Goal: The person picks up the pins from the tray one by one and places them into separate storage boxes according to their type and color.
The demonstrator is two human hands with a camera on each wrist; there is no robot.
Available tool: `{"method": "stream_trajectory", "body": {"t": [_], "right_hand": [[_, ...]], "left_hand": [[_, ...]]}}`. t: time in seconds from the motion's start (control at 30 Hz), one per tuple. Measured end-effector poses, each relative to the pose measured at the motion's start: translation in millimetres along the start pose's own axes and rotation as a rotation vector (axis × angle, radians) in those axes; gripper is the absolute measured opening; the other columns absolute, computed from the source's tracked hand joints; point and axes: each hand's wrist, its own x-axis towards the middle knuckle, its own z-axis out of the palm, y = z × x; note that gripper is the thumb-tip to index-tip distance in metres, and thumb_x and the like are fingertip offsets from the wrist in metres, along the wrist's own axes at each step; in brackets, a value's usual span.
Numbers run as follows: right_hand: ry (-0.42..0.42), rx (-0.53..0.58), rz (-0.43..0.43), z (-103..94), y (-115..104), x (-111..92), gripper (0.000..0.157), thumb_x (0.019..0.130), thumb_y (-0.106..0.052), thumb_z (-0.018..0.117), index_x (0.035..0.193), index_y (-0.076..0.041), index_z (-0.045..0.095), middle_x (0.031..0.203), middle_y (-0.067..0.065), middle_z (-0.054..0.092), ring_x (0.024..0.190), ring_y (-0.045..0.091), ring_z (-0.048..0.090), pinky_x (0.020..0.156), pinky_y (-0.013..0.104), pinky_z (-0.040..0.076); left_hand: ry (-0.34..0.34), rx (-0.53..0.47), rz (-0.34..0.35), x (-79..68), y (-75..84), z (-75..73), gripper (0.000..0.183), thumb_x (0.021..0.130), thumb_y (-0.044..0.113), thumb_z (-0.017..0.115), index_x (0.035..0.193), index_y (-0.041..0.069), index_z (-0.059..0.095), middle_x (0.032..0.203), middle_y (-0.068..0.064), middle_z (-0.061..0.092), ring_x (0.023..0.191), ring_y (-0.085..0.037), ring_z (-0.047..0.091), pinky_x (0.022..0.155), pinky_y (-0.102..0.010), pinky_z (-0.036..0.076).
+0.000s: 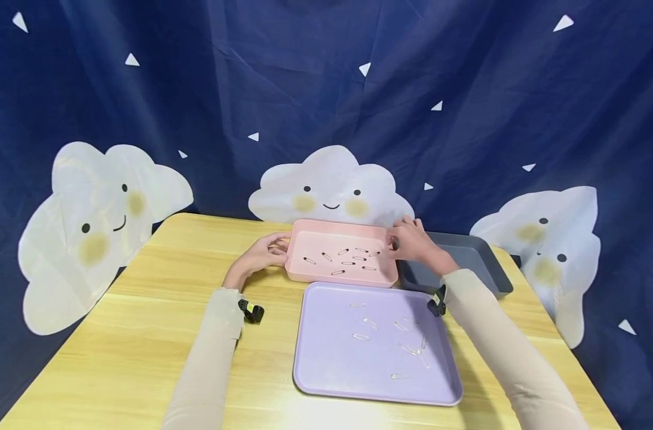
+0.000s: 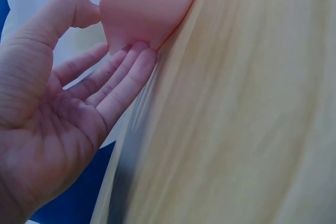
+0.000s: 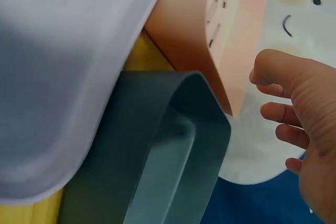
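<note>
A pink tray [image 1: 307, 236] stands toward the back of the table, with several safety pins [image 1: 360, 258] with dark heads scattered inside it. At its left end is my left hand [image 1: 258, 255]; the left wrist view shows the thumb at the rim and the long, nearly straight fingers [image 2: 123, 85] touching the end wall lower down. By the opposite end, my right hand [image 1: 414, 242] has loosely bent fingers. A gap separates these fingers [image 3: 278, 113] from the pink tray in the right wrist view, and they hold nothing.
In front lies a purple tray [image 1: 331, 364] bearing several pale metallic safety pins [image 1: 361, 337]. A dark grey tray [image 1: 468, 257] stands right of the pink one, partly beneath my right forearm. Behind the wooden table [image 1: 143, 322] hangs a blue curtain [image 1: 304, 77] with clouds.
</note>
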Motion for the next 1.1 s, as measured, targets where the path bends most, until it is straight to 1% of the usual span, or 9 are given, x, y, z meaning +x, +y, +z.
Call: {"method": "stream_trajectory", "body": {"t": [0.27, 0.43, 0.5, 0.63, 0.67, 0.8, 0.9, 1.03, 1.1], "right_hand": [[0.104, 0.104, 0.034, -16.9, 16, -22, 0.015, 0.079, -0.015, 0.078, 0.091, -0.01, 0.072, 0.086, 0.004, 0.06, 0.087, 0.024, 0.043, 0.085, 0.048, 0.029], [0.223, 0.176, 0.012, -29.5, 30, -40, 0.01, 0.08, -0.012, 0.077, 0.087, -0.009, 0.071, 0.081, 0.006, 0.062, 0.084, 0.026, 0.048, 0.08, 0.045, 0.032], [0.276, 0.225, 0.005, -35.0, 38, -49, 0.009, 0.079, -0.009, 0.077, 0.086, -0.007, 0.072, 0.08, 0.007, 0.064, 0.082, 0.026, 0.053, 0.079, 0.043, 0.036], [0.362, 0.325, 0.024, -44.7, 56, -67, 0.01, 0.08, -0.004, 0.077, 0.089, -0.003, 0.072, 0.082, 0.01, 0.068, 0.079, 0.022, 0.06, 0.076, 0.03, 0.046], [0.37, 0.346, 0.043, -47.2, 61, -73, 0.011, 0.08, -0.004, 0.077, 0.09, -0.001, 0.073, 0.083, 0.012, 0.069, 0.079, 0.021, 0.06, 0.074, 0.027, 0.047], [0.386, 0.402, 0.138, -55.0, 83, -96, 0.014, 0.086, -0.006, 0.074, 0.097, 0.002, 0.072, 0.085, 0.013, 0.071, 0.076, 0.004, 0.058, 0.07, 0.014, 0.043], [0.397, 0.443, 0.193, -58.4, 99, -112, 0.015, 0.088, -0.005, 0.071, 0.1, 0.004, 0.071, 0.083, 0.0, 0.071, 0.074, -0.008, 0.056, 0.069, 0.009, 0.043], [0.425, 0.509, 0.256, -57.2, 120, -132, 0.02, 0.09, -0.004, 0.068, 0.105, 0.01, 0.068, 0.082, -0.026, 0.064, 0.073, -0.013, 0.057, 0.068, 0.007, 0.045], [0.433, 0.539, 0.303, -54.5, 128, -143, 0.025, 0.092, -0.006, 0.068, 0.109, 0.013, 0.067, 0.082, -0.028, 0.064, 0.074, -0.015, 0.058, 0.067, 0.006, 0.046]], "left_hand": [[-0.001, 0.01, 0.009, -1.1, -1.3, -1.1, 0.073, 0.087, -0.003, 0.068, 0.154, -0.002, 0.038, 0.137, -0.032, 0.054, 0.116, -0.036, 0.061, 0.092, -0.027, 0.052], [-0.007, -0.002, 0.014, -1.8, -1.7, -0.5, 0.074, 0.087, -0.004, 0.068, 0.154, -0.003, 0.037, 0.137, -0.034, 0.053, 0.117, -0.04, 0.061, 0.091, -0.026, 0.052], [-0.011, -0.007, 0.015, -1.4, -2.1, -0.1, 0.074, 0.087, -0.004, 0.068, 0.154, -0.003, 0.036, 0.136, -0.034, 0.053, 0.117, -0.04, 0.061, 0.09, -0.025, 0.053], [-0.011, -0.011, 0.014, -0.2, -1.8, 0.7, 0.074, 0.087, -0.004, 0.068, 0.154, -0.003, 0.037, 0.136, -0.034, 0.054, 0.116, -0.039, 0.063, 0.09, -0.025, 0.053], [-0.013, -0.012, 0.014, 0.5, -1.6, 1.6, 0.074, 0.087, -0.004, 0.068, 0.154, -0.003, 0.037, 0.136, -0.034, 0.054, 0.116, -0.039, 0.062, 0.09, -0.025, 0.053], [-0.02, -0.014, 0.019, 2.4, -1.8, 3.4, 0.072, 0.089, -0.004, 0.067, 0.154, -0.003, 0.037, 0.135, -0.034, 0.054, 0.117, -0.041, 0.062, 0.089, -0.024, 0.054], [-0.028, -0.01, 0.021, 2.5, -1.4, 2.7, 0.072, 0.089, -0.004, 0.066, 0.154, -0.004, 0.036, 0.136, -0.034, 0.053, 0.117, -0.041, 0.061, 0.088, -0.024, 0.054], [-0.025, -0.012, 0.012, 1.8, -1.7, 0.4, 0.072, 0.089, -0.004, 0.066, 0.155, -0.002, 0.036, 0.136, -0.033, 0.053, 0.116, -0.04, 0.062, 0.087, -0.024, 0.055], [-0.024, -0.01, 0.014, 1.1, -3.0, -0.8, 0.072, 0.089, -0.004, 0.066, 0.155, -0.002, 0.036, 0.136, -0.034, 0.053, 0.116, -0.041, 0.062, 0.086, -0.023, 0.054]]}}
